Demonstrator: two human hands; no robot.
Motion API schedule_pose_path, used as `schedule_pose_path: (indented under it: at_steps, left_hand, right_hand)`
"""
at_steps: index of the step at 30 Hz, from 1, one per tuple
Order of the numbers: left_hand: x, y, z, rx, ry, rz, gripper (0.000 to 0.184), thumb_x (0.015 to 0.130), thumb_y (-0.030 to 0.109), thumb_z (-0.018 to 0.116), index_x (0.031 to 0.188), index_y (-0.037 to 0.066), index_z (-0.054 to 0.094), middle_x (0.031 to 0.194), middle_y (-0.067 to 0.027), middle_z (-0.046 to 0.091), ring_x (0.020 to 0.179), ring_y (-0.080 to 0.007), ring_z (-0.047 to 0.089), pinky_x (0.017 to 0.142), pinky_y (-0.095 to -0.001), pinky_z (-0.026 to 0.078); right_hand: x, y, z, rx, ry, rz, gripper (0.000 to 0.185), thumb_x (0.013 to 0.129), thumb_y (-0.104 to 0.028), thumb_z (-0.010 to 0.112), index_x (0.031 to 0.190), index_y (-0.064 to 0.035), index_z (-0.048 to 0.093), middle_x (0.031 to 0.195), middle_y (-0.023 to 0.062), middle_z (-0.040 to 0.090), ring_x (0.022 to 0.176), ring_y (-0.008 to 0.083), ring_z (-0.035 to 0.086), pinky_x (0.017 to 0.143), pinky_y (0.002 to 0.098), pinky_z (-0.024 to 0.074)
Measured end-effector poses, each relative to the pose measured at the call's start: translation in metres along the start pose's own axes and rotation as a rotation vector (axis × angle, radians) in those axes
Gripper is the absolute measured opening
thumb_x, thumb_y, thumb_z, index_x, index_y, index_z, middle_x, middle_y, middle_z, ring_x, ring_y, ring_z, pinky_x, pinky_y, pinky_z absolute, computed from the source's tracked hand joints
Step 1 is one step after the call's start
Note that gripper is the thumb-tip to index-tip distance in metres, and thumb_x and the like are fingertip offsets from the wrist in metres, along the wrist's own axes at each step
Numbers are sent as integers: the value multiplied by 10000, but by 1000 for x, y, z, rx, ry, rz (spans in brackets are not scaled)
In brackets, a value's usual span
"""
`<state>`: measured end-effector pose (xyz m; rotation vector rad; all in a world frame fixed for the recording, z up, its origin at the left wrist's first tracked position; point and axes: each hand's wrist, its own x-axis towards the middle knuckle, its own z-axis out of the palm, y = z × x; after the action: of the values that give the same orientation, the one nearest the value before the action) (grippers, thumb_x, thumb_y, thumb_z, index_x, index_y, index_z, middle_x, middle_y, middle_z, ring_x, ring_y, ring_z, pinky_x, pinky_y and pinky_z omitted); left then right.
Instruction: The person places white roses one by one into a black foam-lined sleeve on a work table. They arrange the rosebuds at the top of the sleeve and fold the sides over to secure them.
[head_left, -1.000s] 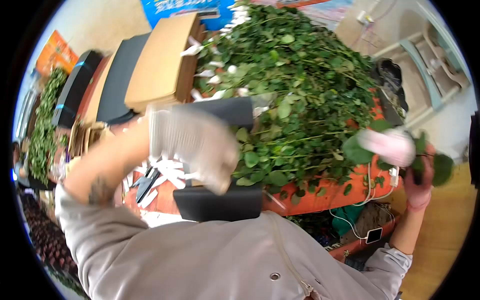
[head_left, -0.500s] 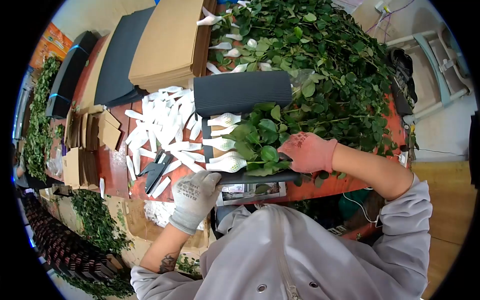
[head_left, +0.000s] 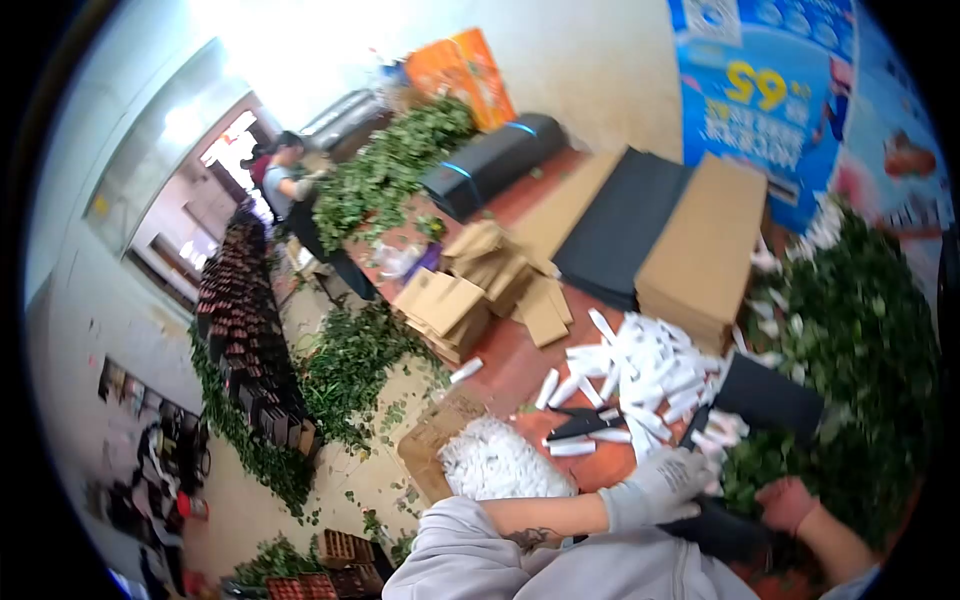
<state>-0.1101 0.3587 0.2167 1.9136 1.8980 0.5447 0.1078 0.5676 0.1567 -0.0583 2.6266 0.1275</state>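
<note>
My left hand [head_left: 665,487], in a pale grey glove, is closed at the near edge of a black sheet [head_left: 725,533]. My right hand [head_left: 786,503], in a pink glove, is curled beside the leafy stems [head_left: 752,470]; whatever is in its fingers is hidden. Between and beyond the hands lie flower heads in white net sleeves [head_left: 722,430], their leaves pointing right. A rolled-over black corrugated piece [head_left: 768,398] lies just behind them. To the left of my left hand, a black stapler [head_left: 582,424] rests among loose white sleeves [head_left: 655,370].
Stacks of brown cardboard [head_left: 700,255] and black sheets [head_left: 622,225] stand at the back of the red table [head_left: 505,375]. Small cardboard pieces [head_left: 440,305] sit leftward. A box of white sleeves [head_left: 500,460] is below the table edge. Another person [head_left: 288,185] stands far left.
The view has swung left and up, bringing in the room, the poster and another person. My hands now appear lower right, still near the same black sheet and stems.
</note>
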Motion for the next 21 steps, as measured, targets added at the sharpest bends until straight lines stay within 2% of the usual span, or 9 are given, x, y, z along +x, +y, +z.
schedule_pose_path:
  at_steps: [5, 7, 9, 10, 11, 12, 15, 17, 21]
  left_hand:
    - [12, -11, 31, 41, 33, 201, 477, 676, 292, 649, 1096, 92, 539, 1150, -90, 486, 1004, -267, 505, 846, -402, 393]
    - [18, -24, 37, -62, 143, 325, 441, 685, 282, 636, 1064, 74, 548, 1108, -107, 520, 952, -304, 521, 838, -408, 397]
    - [16, -20, 31, -118, -42, 204, 351, 684, 321, 626, 908, 54, 591, 959, -137, 545, 924, -299, 514, 831, -418, 408]
    - [14, -24, 31, -153, 71, 267, 354, 688, 333, 613, 874, 33, 587, 883, -136, 553, 880, -302, 524, 810, -411, 420]
    - [19, -16, 19, -104, -154, 144, 387, 707, 366, 600, 889, 25, 596, 900, -136, 552, 859, -294, 531, 787, -391, 434]
    - [21, -26, 29, -46, -93, 209, 403, 731, 398, 587, 914, 40, 617, 947, -128, 563, 884, -273, 550, 783, -377, 446]
    - [31, -43, 8, -356, -125, 35, 262, 794, 294, 574, 969, 113, 647, 988, -66, 610, 907, -230, 588, 775, -363, 469]
    - [44, -54, 7, -210, 38, 117, 257, 743, 189, 654, 969, 67, 645, 930, -110, 626, 854, -287, 594, 756, -378, 478]
    - [68, -64, 26, -104, -57, 315, 169, 736, 209, 647, 880, 120, 658, 841, -34, 607, 780, -240, 594, 681, -358, 475]
  right_hand:
    - [-7, 10, -29, 174, -131, 9, 149, 650, -234, 509, 729, -145, 597, 695, 55, 609, 694, 222, 611, 613, 320, 463]
    - [-17, 5, -70, -39, -173, -27, 202, 671, -248, 521, 811, -136, 614, 710, 57, 617, 729, 226, 614, 664, 327, 471]
    - [-20, -15, -106, -27, 285, 37, 435, 742, -382, 549, 1108, -147, 555, 999, 96, 586, 918, 220, 572, 786, 346, 440]
    - [-9, -20, -109, 95, 328, 52, 502, 756, -413, 544, 1180, -145, 512, 1074, 94, 542, 957, 234, 548, 804, 350, 429]
    - [0, -26, -103, 330, 277, 101, 427, 776, -394, 531, 1104, -120, 529, 1003, 86, 565, 945, 239, 550, 799, 372, 428]
    - [13, -32, -79, 269, 397, 91, 375, 782, -389, 530, 1026, -104, 528, 934, 81, 577, 933, 242, 554, 792, 389, 426]
    - [30, -35, -65, 416, 63, 149, 410, 796, -382, 523, 1090, -96, 531, 928, 90, 588, 948, 224, 545, 800, 372, 424]
    - [31, -32, -46, 444, 148, 123, 380, 784, -356, 543, 1052, -87, 524, 912, 90, 589, 921, 239, 561, 776, 389, 434]
    - [37, -35, -53, 487, 215, 108, 358, 779, -329, 558, 1030, -76, 515, 915, 92, 595, 911, 262, 577, 762, 406, 444]
